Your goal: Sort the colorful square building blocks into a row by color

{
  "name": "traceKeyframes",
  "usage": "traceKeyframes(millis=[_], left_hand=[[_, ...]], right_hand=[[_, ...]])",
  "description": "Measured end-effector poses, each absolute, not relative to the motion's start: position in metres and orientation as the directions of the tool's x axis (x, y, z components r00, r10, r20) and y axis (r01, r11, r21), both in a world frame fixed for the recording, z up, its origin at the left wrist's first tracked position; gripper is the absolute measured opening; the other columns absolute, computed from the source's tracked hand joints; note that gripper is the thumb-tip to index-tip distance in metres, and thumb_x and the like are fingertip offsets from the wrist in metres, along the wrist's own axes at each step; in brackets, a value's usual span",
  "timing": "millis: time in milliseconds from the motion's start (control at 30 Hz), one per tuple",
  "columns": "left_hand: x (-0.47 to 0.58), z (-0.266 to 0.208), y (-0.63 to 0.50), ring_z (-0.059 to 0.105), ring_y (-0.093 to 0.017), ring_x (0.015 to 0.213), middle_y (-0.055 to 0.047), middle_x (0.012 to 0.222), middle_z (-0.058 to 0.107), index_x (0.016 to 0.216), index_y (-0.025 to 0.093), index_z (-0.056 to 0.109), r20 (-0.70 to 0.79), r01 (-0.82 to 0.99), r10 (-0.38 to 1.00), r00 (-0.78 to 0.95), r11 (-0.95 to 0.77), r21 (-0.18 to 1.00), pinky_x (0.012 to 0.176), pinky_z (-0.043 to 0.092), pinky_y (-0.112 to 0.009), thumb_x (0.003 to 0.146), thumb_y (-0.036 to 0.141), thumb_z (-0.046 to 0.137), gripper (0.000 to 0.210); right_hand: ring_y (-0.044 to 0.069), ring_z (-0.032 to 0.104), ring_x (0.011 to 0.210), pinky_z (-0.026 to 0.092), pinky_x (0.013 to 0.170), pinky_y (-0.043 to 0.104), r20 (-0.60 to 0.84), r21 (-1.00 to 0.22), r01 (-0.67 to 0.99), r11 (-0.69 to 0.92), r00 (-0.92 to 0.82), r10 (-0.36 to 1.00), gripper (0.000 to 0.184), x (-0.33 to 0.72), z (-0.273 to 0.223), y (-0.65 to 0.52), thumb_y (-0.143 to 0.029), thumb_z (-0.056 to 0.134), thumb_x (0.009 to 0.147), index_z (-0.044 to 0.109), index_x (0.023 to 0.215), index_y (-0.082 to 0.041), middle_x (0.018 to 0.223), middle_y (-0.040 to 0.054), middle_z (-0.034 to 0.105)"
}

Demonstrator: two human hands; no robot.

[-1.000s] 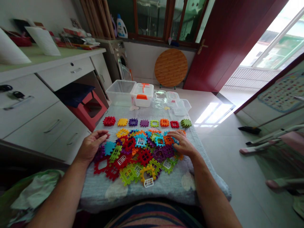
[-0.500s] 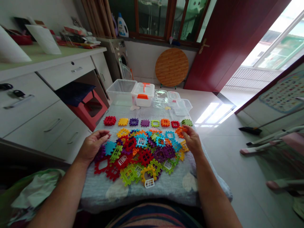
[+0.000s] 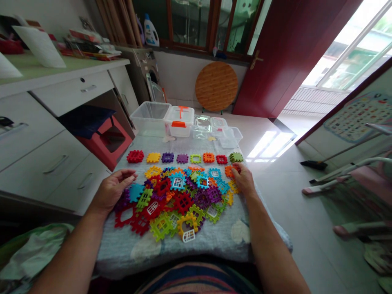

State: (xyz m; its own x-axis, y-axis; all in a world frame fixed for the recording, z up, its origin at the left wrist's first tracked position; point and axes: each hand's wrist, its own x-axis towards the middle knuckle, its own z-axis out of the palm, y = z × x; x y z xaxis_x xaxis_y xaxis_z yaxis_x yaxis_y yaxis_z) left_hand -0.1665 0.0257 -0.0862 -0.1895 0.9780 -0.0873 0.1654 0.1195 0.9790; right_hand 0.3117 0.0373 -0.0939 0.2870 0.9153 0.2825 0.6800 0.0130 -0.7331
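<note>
On the cloth-covered table lies a heap of colourful toothed plastic building pieces, among them a red window piece [image 3: 183,203] and a yellow frame [image 3: 187,224] with a white window insert [image 3: 189,235]. My right hand [image 3: 243,179] pinches an orange building piece [image 3: 229,171] at the heap's right edge. Just behind it stands a green stack [image 3: 235,157]. My left hand [image 3: 114,188] hovers at the heap's left side, fingers loosely apart and holding nothing, near a blue piece [image 3: 135,192]. A row of sorted pieces, including a red stack [image 3: 135,156] and a yellow one [image 3: 153,157], runs behind the heap.
At the table's far end are a clear open bin [image 3: 150,124], a lidded box with orange latches [image 3: 180,122] and smaller clear containers [image 3: 230,138]. A red stool [image 3: 107,134] stands left beside the white drawers [image 3: 52,163]. Pink-footed chair legs [image 3: 324,190] are at right.
The view has shifted slightly, so the scene sits further left. The orange piece in my right hand looks lower and flatter. My left hand's fingers have spread a little.
</note>
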Motion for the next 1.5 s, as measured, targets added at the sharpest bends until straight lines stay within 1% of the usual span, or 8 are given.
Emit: traceKeyframes(millis=[267,433,567,700,1067,1233,1367,1500], left_hand=[[-0.166,-0.085,0.025,0.07,-0.02,0.088,-0.004,0.095,0.076,0.1,0.02,0.068,-0.096,0.146,0.978,-0.187,0.124,0.981,0.073,0.056,-0.025,0.064,0.043,0.081,0.044],[-0.164,-0.083,0.025,0.071,-0.021,0.087,-0.004,0.093,0.076,0.099,0.021,0.068,-0.088,0.163,0.976,-0.198,0.121,0.979,0.07,0.057,-0.027,0.064,0.043,0.08,0.043],[-0.165,-0.082,0.024,0.07,-0.02,0.087,-0.004,0.095,0.076,0.099,0.021,0.069,-0.086,0.172,0.977,-0.195,0.12,0.978,0.071,0.057,-0.025,0.064,0.045,0.081,0.045],[-0.166,-0.084,0.024,0.07,-0.021,0.085,-0.004,0.094,0.076,0.099,0.021,0.069,-0.08,0.167,0.978,-0.192,0.113,0.979,0.07,0.057,-0.026,0.063,0.047,0.081,0.047],[-0.166,-0.085,0.025,0.07,-0.023,0.087,-0.004,0.095,0.075,0.099,0.021,0.069,-0.071,0.183,0.98,-0.186,0.105,0.977,0.073,0.058,-0.03,0.063,0.049,0.081,0.047],[-0.169,-0.087,0.026,0.07,-0.022,0.089,-0.005,0.097,0.075,0.1,0.021,0.068,-0.078,0.185,0.98,-0.182,0.112,0.976,0.074,0.056,-0.028,0.064,0.049,0.079,0.047],[-0.166,-0.084,0.025,0.071,-0.025,0.092,-0.006,0.098,0.076,0.1,0.02,0.067,-0.08,0.181,0.979,-0.187,0.115,0.977,0.075,0.057,-0.031,0.063,0.049,0.079,0.048],[-0.161,-0.077,0.023,0.071,-0.028,0.094,-0.008,0.097,0.076,0.097,0.02,0.067,-0.073,0.194,0.976,-0.207,0.114,0.974,0.074,0.058,-0.033,0.061,0.05,0.078,0.048]], right_hand=[[0.029,0.058,0.104,0.043,0.099,0.046,0.435,-0.495,0.86,0.122,0.124,0.892,0.037,0.314,-0.092,0.028,-0.026,0.054,0.076,0.071,0.106,-0.015,0.11,0.0145,0.066],[0.031,0.054,0.118,0.039,0.103,0.046,0.284,-0.374,0.913,0.159,-0.051,0.957,0.053,0.316,-0.083,0.024,-0.02,0.057,0.071,0.064,0.123,-0.018,0.13,0.0117,0.064],[0.029,0.056,0.117,0.039,0.102,0.043,0.129,-0.306,0.926,0.223,-0.192,0.973,0.047,0.318,-0.069,0.031,-0.022,0.058,0.077,0.063,0.123,-0.018,0.129,0.0107,0.065],[0.027,0.059,0.111,0.04,0.098,0.038,0.065,-0.228,0.948,0.223,-0.213,0.975,0.045,0.32,-0.058,0.04,-0.022,0.063,0.077,0.063,0.122,-0.019,0.122,0.0102,0.068],[0.024,0.059,0.095,0.04,0.087,0.032,0.007,-0.148,0.942,0.302,-0.304,0.953,0.028,0.32,-0.055,0.052,-0.02,0.065,0.075,0.064,0.103,-0.017,0.101,0.0094,0.07],[0.024,0.056,0.092,0.04,0.085,0.034,0.065,-0.155,0.927,0.34,-0.334,0.94,0.029,0.31,-0.04,0.057,-0.022,0.064,0.074,0.062,0.103,-0.017,0.096,0.0086,0.068],[0.026,0.054,0.096,0.04,0.085,0.037,0.173,-0.194,0.9,0.389,-0.359,0.917,0.035,0.284,-0.024,0.076,-0.022,0.063,0.075,0.062,0.11,-0.02,0.103,0.0088,0.068],[0.03,0.053,0.103,0.04,0.085,0.039,0.157,-0.192,0.905,0.379,-0.353,0.923,0.036,0.257,-0.022,0.106,-0.023,0.066,0.073,0.063,0.109,-0.023,0.11,0.0091,0.068]])
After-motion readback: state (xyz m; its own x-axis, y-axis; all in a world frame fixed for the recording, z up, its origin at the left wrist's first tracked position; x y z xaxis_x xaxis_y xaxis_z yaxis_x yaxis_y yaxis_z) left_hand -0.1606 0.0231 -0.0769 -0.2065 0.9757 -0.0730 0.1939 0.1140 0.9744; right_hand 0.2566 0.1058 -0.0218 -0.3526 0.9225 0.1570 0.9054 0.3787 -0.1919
